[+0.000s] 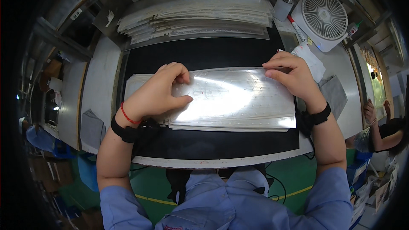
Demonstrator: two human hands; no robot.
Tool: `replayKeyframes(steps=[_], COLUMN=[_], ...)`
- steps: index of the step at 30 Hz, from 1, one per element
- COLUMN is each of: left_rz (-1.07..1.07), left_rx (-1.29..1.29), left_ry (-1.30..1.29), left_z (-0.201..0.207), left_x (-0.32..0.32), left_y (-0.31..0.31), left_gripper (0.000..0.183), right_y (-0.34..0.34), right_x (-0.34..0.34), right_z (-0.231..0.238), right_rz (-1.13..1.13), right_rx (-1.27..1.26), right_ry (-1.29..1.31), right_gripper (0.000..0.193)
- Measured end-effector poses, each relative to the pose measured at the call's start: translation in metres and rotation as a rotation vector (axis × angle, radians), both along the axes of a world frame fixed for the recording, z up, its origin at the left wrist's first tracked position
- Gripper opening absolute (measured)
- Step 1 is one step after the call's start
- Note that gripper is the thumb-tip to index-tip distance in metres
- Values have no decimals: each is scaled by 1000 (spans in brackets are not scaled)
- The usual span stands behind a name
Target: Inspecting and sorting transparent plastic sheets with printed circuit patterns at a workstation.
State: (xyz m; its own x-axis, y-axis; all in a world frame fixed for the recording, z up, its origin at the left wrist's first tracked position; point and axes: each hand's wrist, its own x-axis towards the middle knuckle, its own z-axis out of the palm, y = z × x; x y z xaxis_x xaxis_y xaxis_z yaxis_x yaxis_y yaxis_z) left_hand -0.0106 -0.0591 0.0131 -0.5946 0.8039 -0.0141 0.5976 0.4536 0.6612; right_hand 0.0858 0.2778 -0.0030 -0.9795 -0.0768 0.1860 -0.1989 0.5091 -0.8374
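A stack of thin, clear, shiny plastic-looking sheets [232, 102] lies on a black mat [213, 145] in front of me, with glare across the top one. My right hand [292, 74] pinches the far right edge of the top sheet between thumb and fingers. Over the left part of the stack is my left hand [159, 88], its fingers curved and its thumb held apart from them. Nothing shows between them; whether that hand touches the sheet I cannot tell.
Behind the mat rises a larger pile of similar sheets [196, 17]. A white fan [324, 15], a lidded bottle [283, 7] and a red-and-white marker [297, 27] stand or lie at the back right. Grey cloths [92, 130] flank the mat. Another person's hand [370, 111] shows far right.
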Motion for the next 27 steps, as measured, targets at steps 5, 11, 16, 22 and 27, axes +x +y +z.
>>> replayKeyframes(steps=[5,11,16,22,27], left_rz=[36,47,46,72,151], left_rx=[14,-51,-34,-17,199], left_ry=[-44,-53,-22,-67,-244], left_z=[-1,0,2,-1,-2], left_x=[-1,-1,4,0,-10], left_y=[1,4,2,4,-5], left_gripper=[34,39,40,41,21], right_y=[1,1,0,2,1], right_x=[0,0,0,0,-1], right_z=[0,-1,0,-2,-3], right_rz=[1,1,5,-6,0], right_rx=[8,28,22,20,-14], right_ry=[-7,-1,-2,-24,-5], right_gripper=[19,19,19,19,19])
